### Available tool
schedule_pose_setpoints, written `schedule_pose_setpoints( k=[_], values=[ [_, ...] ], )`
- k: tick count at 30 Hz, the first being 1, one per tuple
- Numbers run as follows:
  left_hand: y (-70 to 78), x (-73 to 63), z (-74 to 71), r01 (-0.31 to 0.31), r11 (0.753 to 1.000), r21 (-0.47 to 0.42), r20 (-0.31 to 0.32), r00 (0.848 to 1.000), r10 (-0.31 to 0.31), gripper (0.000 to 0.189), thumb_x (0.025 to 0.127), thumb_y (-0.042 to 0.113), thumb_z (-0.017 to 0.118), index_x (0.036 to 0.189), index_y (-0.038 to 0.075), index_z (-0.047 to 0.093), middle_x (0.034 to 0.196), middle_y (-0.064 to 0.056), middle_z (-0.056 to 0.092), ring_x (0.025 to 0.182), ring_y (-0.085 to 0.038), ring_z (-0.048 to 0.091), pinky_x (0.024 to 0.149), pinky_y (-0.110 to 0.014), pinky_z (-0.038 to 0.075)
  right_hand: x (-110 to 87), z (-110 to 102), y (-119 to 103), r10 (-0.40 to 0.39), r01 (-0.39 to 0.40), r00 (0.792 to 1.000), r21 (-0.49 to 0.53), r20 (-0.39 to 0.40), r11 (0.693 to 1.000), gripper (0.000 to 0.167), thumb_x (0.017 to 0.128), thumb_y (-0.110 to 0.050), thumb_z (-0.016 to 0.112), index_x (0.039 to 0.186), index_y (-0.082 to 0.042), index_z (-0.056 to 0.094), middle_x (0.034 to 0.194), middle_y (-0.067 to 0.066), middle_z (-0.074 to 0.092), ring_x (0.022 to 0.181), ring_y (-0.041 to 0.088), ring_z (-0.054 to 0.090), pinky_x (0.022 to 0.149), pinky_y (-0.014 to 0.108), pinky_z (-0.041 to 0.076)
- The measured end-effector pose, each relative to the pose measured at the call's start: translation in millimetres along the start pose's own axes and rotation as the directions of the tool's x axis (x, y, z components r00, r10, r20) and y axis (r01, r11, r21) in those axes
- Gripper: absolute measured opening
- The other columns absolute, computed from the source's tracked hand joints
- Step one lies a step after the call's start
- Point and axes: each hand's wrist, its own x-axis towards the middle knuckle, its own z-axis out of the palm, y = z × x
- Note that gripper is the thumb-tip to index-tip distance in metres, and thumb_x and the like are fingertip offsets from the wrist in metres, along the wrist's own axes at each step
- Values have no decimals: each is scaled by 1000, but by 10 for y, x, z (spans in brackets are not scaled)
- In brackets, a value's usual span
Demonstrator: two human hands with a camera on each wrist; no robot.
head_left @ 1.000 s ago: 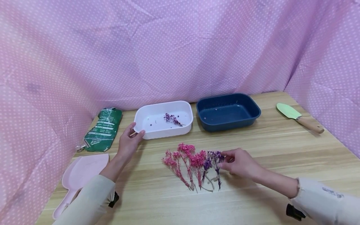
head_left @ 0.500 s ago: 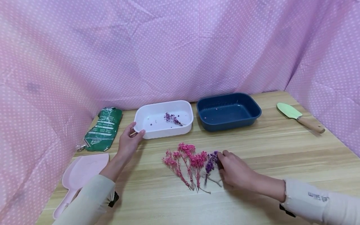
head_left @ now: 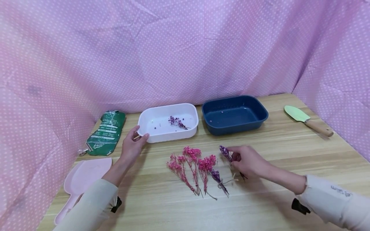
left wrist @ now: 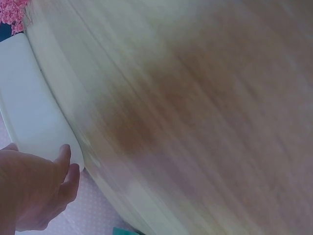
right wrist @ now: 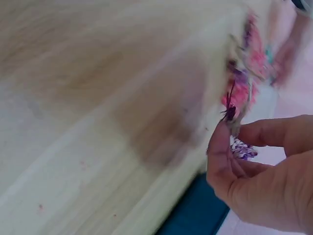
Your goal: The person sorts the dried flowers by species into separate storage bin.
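My left hand (head_left: pixel 133 146) grips the near left corner of a white rectangular basin (head_left: pixel 170 138), thumb in front and fingers at the side. One purple dried-flower sprig (head_left: pixel 177 122) lies in that basin. Between thumb and fingertips my right hand (head_left: pixel 250 160) pinches a small bunch of purple dried flowers (head_left: pixel 225 151), its stems slanting down to the right. Beside it on the table lies another purple bunch (head_left: pixel 216 175), tied with twine. Several pink dried-flower bunches (head_left: pixel 192 154) are spread further left. In the right wrist view the stems (right wrist: pixel 230 100) poke up past the pinching fingertips.
A dark blue basin (head_left: pixel 234 127) stands right of the white one, with a few specks inside. The green-bladed trowel (head_left: pixel 297 114) lies far right. At left are a green packet (head_left: pixel 107 134) and a pink dustpan (head_left: pixel 86 175). A dotted pink cloth (head_left: pixel 179 57) hangs behind.
My right hand has picked out a purple bunch and shifted it slightly right, apart from the others. The remaining purple bunch now lies tilted the other way. My left hand stays at the white basin.
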Motion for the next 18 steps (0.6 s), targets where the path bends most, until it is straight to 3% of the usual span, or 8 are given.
schedule_pose_setpoints(
  k=[3,5,7,10,12,13,15,18],
  values=[
    [-6,0,0,-6,1000,-1,2,1000,6,70,95,29,62,153,16,25,146,-17,38,130,-27,44,102,-32,44,20,-104,-20,31,-29,999,140,-13,990,53,82,4,68,132,11,50,83,5,64,74,15,58,59,23,52],
    [-4,-2,-2,-5,1000,-2,4,1000,5,70,95,29,62,153,16,25,146,-17,37,130,-27,44,102,-32,44,28,-161,-32,51,-47,999,260,-12,965,55,84,2,68,135,11,47,88,8,64,77,15,59,62,24,55],
    [-4,-3,-5,-1,1000,0,6,1000,1,71,95,31,62,153,17,24,147,-17,37,130,-27,44,103,-32,44,33,-200,-39,67,-63,998,392,4,918,59,86,2,67,138,11,42,95,13,64,81,15,61,67,27,58],
    [-1,-4,-6,7,1000,0,8,1000,-7,71,94,32,62,153,18,24,147,-16,37,131,-27,43,103,-32,44,29,-228,-50,82,-90,996,575,39,813,63,88,2,64,142,12,33,103,16,62,85,13,63,75,32,60],
    [1,-2,-7,9,1000,0,9,1000,-9,72,94,32,62,153,18,23,147,-16,36,131,-26,43,103,-33,43,30,-220,-40,82,-98,995,641,56,761,65,88,2,64,143,13,30,105,16,62,87,12,64,79,33,59],
    [3,-2,-7,9,1000,2,9,1000,-9,72,94,32,62,153,18,23,148,-15,36,131,-26,43,103,-33,43,31,-205,-28,83,-103,995,652,61,751,65,88,2,64,143,13,31,105,15,62,86,12,64,78,32,59],
    [9,-3,-6,10,1000,-1,8,1000,-10,72,94,31,62,153,18,23,148,-15,36,131,-26,43,103,-33,44,38,-154,3,86,-104,995,611,58,784,64,87,1,66,142,13,34,101,13,64,84,13,64,74,30,59],
    [11,-1,-2,7,1000,-3,4,1000,-7,72,94,31,62,153,17,24,148,-15,36,130,-26,44,103,-33,44,59,-34,78,74,-83,997,444,37,892,57,85,2,67,137,11,44,93,11,64,78,16,60,61,26,56]
  ],
)
